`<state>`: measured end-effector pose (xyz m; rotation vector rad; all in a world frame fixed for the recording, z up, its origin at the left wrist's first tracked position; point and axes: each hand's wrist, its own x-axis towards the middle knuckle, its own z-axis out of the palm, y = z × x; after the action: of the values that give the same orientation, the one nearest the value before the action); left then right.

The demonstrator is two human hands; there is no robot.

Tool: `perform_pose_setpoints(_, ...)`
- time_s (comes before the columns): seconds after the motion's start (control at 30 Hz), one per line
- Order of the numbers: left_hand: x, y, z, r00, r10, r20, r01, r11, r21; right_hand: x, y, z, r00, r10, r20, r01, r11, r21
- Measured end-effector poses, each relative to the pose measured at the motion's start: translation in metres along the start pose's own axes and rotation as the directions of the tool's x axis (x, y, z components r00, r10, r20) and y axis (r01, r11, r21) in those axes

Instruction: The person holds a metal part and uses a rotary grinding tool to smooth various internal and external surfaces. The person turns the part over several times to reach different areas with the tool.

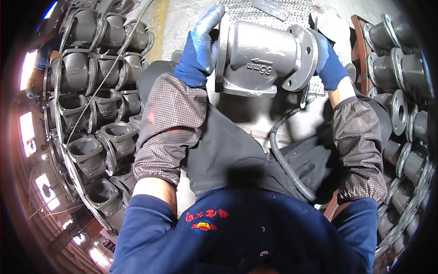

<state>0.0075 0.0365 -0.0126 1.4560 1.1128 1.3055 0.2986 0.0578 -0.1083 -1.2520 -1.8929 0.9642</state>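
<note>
A grey cast-metal valve body point(262, 50) with a raised arrow on its side lies crosswise between my hands, above my knees. My left hand point(198, 50), in a blue glove with a worn, pale coating, grips the flange at its left end. The thumb points up along the flange, and the other fingers are partly hidden behind it. At the other end, my right hand point(326, 61) in a blue glove is closed behind the round flange point(303, 57) with bolt holes. That flange hides most of its fingers.
Stacked valve bodies point(86, 155) fill the left side; more flanged castings point(401, 109) are piled right. A corrugated hose point(285, 160) crosses my right leg. Beyond the casting lies a rough metal mat point(242, 9) with a flat piece point(271, 9). Another person's arm point(43, 64) shows far left.
</note>
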Motion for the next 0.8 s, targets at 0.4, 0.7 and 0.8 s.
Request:
perform_pose_setpoints(0.4, 0.015, -0.016, 0.001, 0.899, -0.435, -0.038, 0.378, 0.819, -0.431, 0.012, -0.060, 0.027, 0.802, 0.597, 0.012, -0.314, 0.405, 0.858)
perform_pose_setpoints(0.7, 0.018, -0.025, 0.008, 0.900, -0.388, -0.197, 0.289, 0.871, -0.397, 0.023, -0.061, 0.032, 0.775, 0.629, -0.061, -0.330, 0.486, 0.809)
perform_pose_setpoints(0.8, 0.016, -0.023, 0.003, 0.884, -0.450, -0.126, 0.361, 0.830, -0.425, 0.022, -0.044, 0.035, 0.802, 0.585, -0.119, -0.315, 0.584, 0.748)
